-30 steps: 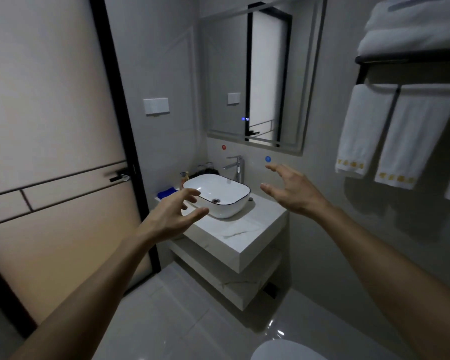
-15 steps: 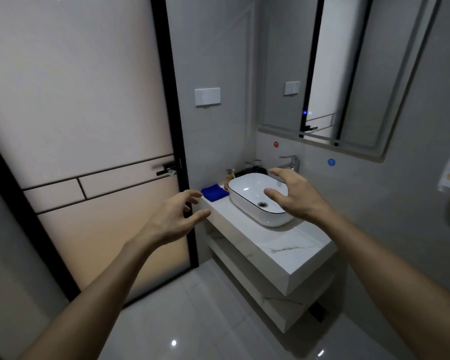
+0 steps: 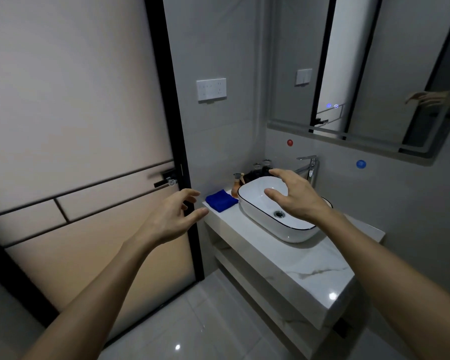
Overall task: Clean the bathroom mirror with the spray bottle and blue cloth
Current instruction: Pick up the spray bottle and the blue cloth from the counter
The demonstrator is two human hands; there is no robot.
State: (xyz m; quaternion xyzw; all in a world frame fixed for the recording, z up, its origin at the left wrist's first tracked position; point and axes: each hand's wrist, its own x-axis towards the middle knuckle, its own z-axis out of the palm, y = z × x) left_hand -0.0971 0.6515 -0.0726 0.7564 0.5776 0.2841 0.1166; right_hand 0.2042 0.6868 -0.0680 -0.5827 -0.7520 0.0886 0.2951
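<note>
1. Your left hand (image 3: 172,219) and right hand (image 3: 294,196) are both spread wide, holding nothing.
2. The blue cloth (image 3: 221,200) lies folded at the desk's (image 3: 307,266) far left corner, just right of your left hand, which is nearer.
3. The spray bottle (image 3: 237,183) stands behind it, beside the basin (image 3: 257,216); the mirror (image 3: 374,74) hangs above.

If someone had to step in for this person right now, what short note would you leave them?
Left hand: open, holding nothing, reaching toward the blue cloth.
Right hand: open, holding nothing, above the white basin.
Blue cloth lies folded at the far end of the marble counter, beside the basin. A small amber spray bottle stands just behind it.
Mirror hangs on the wall above the tap.
Done: nothing yet.
Left: pick up bottle and cloth, spray the mirror, wipe it.
</note>
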